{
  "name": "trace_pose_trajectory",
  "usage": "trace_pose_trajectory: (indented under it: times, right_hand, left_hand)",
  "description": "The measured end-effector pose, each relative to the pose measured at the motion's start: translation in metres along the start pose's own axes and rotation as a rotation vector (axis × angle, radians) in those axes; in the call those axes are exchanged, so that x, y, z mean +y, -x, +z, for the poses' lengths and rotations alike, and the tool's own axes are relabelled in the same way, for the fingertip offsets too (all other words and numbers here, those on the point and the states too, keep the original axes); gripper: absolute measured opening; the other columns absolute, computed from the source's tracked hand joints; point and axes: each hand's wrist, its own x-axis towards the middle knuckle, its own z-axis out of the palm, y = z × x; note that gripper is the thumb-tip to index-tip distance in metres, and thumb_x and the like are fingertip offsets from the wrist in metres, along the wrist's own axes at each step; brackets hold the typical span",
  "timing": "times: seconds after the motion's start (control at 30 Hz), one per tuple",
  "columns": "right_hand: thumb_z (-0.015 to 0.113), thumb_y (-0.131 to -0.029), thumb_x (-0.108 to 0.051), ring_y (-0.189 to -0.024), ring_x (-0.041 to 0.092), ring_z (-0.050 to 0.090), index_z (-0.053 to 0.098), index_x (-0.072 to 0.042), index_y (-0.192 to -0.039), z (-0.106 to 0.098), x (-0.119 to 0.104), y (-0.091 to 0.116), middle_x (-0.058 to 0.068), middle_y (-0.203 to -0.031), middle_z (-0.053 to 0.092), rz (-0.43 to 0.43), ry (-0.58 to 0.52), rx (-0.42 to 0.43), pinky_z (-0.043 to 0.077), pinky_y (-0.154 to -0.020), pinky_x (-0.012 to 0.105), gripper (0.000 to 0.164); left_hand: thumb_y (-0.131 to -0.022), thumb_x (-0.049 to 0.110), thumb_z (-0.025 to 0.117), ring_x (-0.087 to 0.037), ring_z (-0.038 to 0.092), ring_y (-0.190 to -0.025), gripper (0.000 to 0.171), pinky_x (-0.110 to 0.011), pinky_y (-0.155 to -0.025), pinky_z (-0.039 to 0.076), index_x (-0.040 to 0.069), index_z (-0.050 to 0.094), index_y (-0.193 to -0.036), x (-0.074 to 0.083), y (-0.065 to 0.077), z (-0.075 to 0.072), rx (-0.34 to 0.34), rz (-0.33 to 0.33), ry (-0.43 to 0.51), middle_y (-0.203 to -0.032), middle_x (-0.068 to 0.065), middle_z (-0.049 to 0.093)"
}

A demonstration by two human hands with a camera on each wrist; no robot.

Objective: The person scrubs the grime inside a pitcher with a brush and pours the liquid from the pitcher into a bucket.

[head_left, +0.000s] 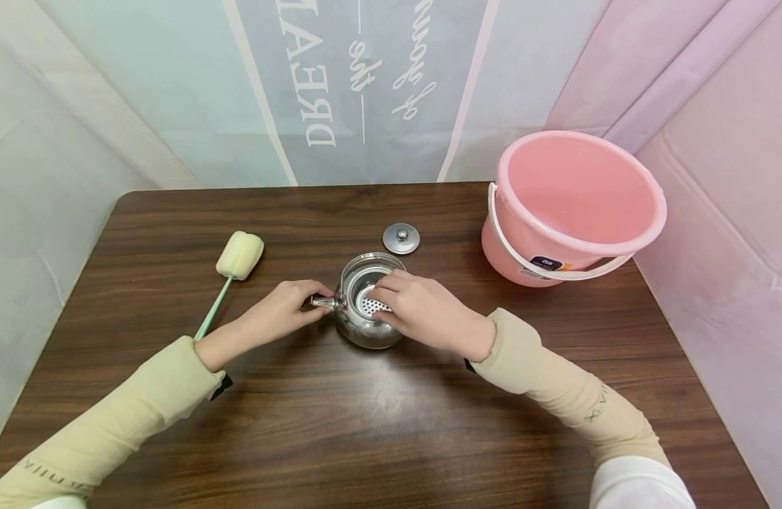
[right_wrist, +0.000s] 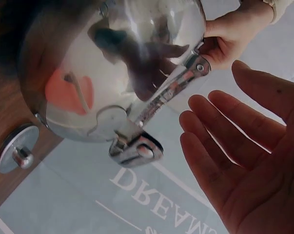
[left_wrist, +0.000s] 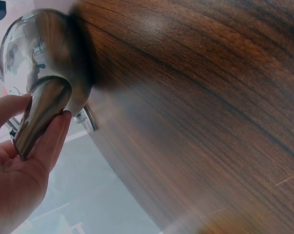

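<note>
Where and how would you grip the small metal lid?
Probably by its knob, pinched from above: the lid lies flat on the table with the knob standing up at its centre. I'd come down from the right, since the teapot stands close on its near-left side and the pink bucket sits farther off.

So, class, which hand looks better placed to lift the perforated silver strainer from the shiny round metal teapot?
Probably the right hand: it holds nothing and hovers over the open teapot, close to the strainer. The left hand grips the tapered metal spout, so it seems better suited to steadying.
</note>
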Motion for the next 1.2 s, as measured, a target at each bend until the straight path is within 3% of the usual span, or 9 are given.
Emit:
trace_pose_trajectory:
  times: [1.2]
  right_hand:
    - [0.064, -0.084, -0.018, -0.077, 0.013, 0.055, 0.064, -0.009, -0.083, 0.018, -0.003, 0.002, -0.001, -0.078, 0.057, 0.025, -0.023, -0.087, 0.049, -0.066, 0.025, 0.009]
  left_hand:
    - [-0.084, 0.011, 0.065, -0.018, 0.061, -0.090, 0.019, -0.035, -0.077, 0.049, 0.001, 0.064, -0.100, -0.001, 0.000, 0.000, 0.005, 0.007, 0.000, -0.096, -0.008, 0.066]
